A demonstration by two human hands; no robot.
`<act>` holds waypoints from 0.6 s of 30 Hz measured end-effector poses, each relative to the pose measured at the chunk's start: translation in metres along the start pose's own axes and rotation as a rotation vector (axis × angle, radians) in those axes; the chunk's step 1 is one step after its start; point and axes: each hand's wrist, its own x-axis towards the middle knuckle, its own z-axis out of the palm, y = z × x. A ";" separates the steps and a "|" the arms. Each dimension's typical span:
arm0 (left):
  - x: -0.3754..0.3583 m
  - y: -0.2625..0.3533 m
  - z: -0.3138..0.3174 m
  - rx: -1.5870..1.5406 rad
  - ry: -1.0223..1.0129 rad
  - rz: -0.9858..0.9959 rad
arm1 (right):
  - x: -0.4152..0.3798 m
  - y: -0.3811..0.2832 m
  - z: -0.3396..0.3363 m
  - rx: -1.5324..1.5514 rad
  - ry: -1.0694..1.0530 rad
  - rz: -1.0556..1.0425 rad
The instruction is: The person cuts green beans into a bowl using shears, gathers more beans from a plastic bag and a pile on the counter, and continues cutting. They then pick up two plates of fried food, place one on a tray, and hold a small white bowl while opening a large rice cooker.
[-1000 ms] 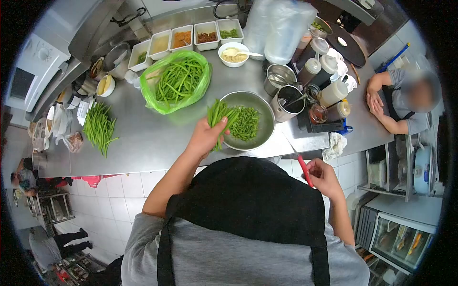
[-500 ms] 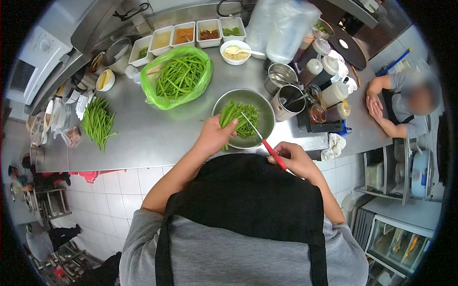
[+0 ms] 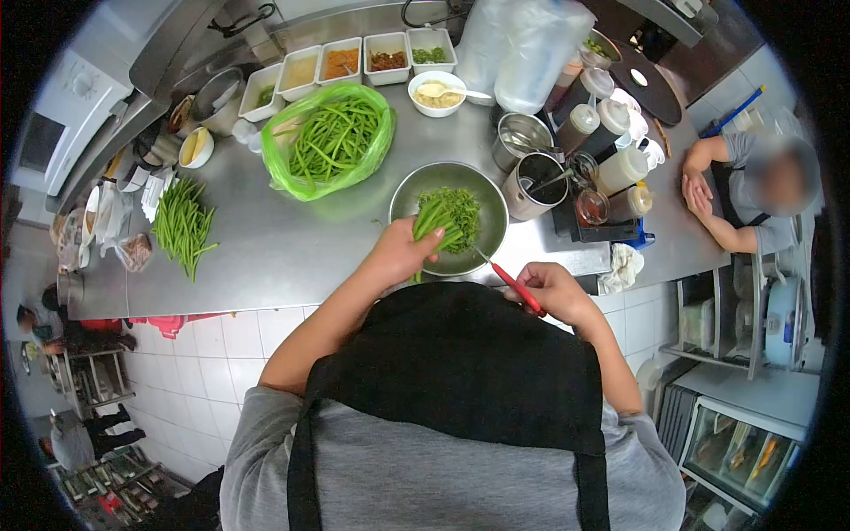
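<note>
A bunch of green beans (image 3: 434, 219) is gripped in my left hand (image 3: 405, 248), its ends over the steel bowl (image 3: 494, 196). Chopped green bean pieces (image 3: 464, 205) lie inside that bowl. My right hand (image 3: 556, 294) is closed around red-handled scissors (image 3: 513, 284), whose blades point at the near right rim of the bowl, a little apart from the bunch. More whole beans (image 3: 336, 137) fill a bright green plastic bag (image 3: 276, 164) beyond my left hand. Farther left, a loose pile of beans (image 3: 181, 226) rests on the steel counter (image 3: 257, 257).
White tubs (image 3: 387, 78) of chopped ingredients line the back, with a white bowl (image 3: 436, 104) and spoon before them. A metal pot (image 3: 535, 208), sauce bottles (image 3: 624, 168) and a cloth (image 3: 622, 268) stand right. Another person's forearms (image 3: 708, 190) rest at the counter's right end.
The scissors have drawn back toward me and to the right, away from the beans. My left hand keeps the bunch over the bowl, which has shifted slightly left.
</note>
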 end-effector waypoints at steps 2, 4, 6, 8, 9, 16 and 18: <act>0.000 0.004 -0.004 -0.026 -0.027 -0.055 | -0.004 0.001 -0.001 -0.029 0.014 0.016; 0.000 0.004 -0.008 -0.173 -0.070 -0.103 | -0.010 0.004 -0.004 -0.113 0.124 -0.101; -0.001 0.007 -0.013 -0.294 -0.119 -0.145 | -0.016 0.003 -0.008 -0.164 0.181 -0.174; -0.005 0.012 -0.018 -0.389 -0.173 -0.174 | -0.029 -0.014 -0.007 -0.228 0.169 -0.176; -0.004 0.012 -0.019 -0.381 -0.173 -0.181 | -0.032 -0.019 -0.006 -0.259 0.164 -0.176; -0.002 0.006 -0.022 -0.301 -0.205 -0.114 | -0.027 -0.020 0.001 -0.426 0.161 -0.269; -0.003 0.006 -0.019 -0.247 -0.138 -0.058 | -0.023 -0.020 0.002 -0.388 0.163 -0.246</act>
